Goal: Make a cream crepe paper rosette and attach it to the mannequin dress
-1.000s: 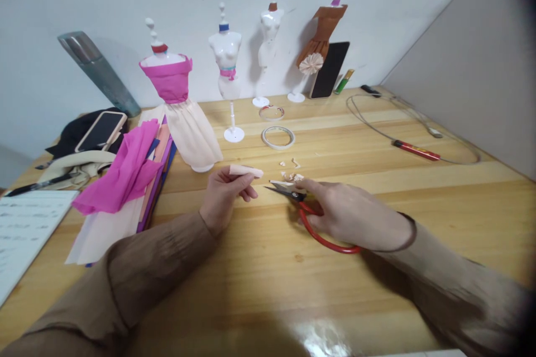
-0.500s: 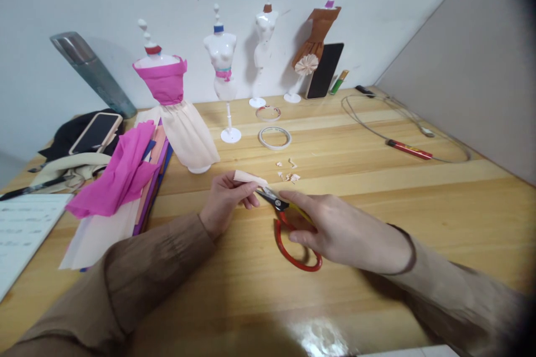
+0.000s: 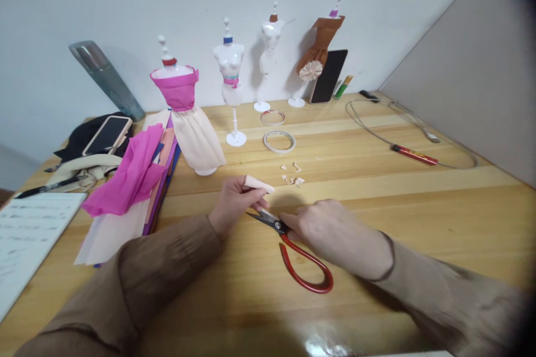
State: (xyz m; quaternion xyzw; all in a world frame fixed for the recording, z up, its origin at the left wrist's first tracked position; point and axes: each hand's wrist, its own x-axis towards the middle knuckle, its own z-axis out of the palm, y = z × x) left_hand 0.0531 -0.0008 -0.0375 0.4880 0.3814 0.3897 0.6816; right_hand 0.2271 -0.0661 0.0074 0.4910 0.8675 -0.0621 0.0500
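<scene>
Between the fingers of my left hand (image 3: 234, 201) is a small folded strip of cream crepe paper (image 3: 258, 184). My right hand (image 3: 335, 237) is closed on red-handled scissors (image 3: 307, 279), its fingers near the pivot and over one handle. The blades are parted and point left, just below the left fingertips and apart from the cream strip's upper edge. Part of the scissors is hidden behind the right hand. Small cream paper scraps (image 3: 295, 180) lie on the table just beyond my hands.
Four-legged clutter aside, white mini mannequins (image 3: 231, 61) stand along the wall, one in a pink-and-cream dress (image 3: 196, 131), one in a brown dress (image 3: 321, 39). Tape rolls (image 3: 280, 141) lie mid-table. Left are pink crepe paper (image 3: 134, 173), a phone (image 3: 108, 135) and a notebook (image 3: 33, 234). A cable (image 3: 372, 134) lies right.
The scissors have drawn back from the cream strip, moving down and turning in my right hand, blades now wider apart. My left hand still holds the strip. The whole view has shifted slightly.
</scene>
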